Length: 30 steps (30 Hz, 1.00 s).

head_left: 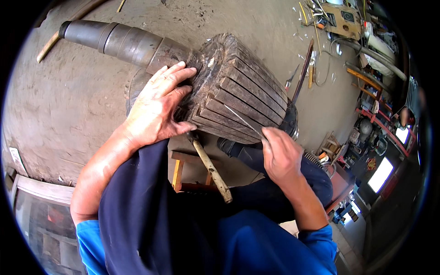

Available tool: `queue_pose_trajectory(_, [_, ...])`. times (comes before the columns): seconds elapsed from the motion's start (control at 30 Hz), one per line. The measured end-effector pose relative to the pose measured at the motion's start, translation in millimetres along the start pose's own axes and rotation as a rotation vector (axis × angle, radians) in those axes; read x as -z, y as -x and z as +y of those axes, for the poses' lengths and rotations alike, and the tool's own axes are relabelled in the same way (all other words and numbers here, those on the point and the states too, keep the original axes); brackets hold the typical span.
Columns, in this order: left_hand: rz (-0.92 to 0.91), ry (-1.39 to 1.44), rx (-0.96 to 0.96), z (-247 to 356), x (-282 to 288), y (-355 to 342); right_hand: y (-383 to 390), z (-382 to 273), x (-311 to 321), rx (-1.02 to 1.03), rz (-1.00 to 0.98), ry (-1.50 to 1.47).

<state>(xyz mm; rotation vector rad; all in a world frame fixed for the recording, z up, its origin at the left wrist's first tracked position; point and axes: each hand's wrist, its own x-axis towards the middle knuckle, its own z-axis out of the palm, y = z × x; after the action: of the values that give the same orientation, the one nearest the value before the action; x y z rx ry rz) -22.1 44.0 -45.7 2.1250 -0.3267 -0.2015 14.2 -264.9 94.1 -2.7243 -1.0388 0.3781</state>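
A heavy slotted motor rotor, brown and grimy with long grooves along its drum, lies across in front of me. Its stepped steel shaft points to the upper left. My left hand rests on the drum's rough end beside the shaft, fingers stretched out and thumb at the near edge. In a pinch, my right hand holds a thin pointed metal tool, its tip over the grooves. Below the drum leans a wooden handle; what it is fixed to is mostly hidden.
A wooden stool stands partly under the rotor, near my legs. Long bars and a screwdriver-like tool lie on the floor beyond. Cardboard and clutter fill the right side. A framed glass panel sits at lower left.
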Motion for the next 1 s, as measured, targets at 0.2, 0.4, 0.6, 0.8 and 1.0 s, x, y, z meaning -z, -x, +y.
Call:
queue_pose_trajectory(0.2, [0.028, -0.020, -0.015, -3.7, -3.5, 2.8, 11.0, 33.2, -10.1, 0.032, -0.078, 0.213])
queue_pose_trajectory(0.4, [0.034, -0.047, -0.011, -2.6, -7.5, 1.0, 0.8, 33.5, -11.9, 0.093, -0.056, 0.147])
queue_pose_trajectory(0.6, [0.082, 0.004, -0.041, -9.3, -7.3, 6.6, -24.8, 19.7, -18.5, 0.136, -0.064, 0.107])
queue_pose_trajectory(0.8, [0.078, 0.026, -0.027, -10.3, -7.2, 8.1, -3.8, 29.5, -11.3, 0.102, -0.077, 0.147])
queue_pose_trajectory(1.0, [0.069, 0.016, -0.071, -9.9, -1.9, 9.1, -37.5, 0.6, -11.4, 0.125, -0.095, 0.100])
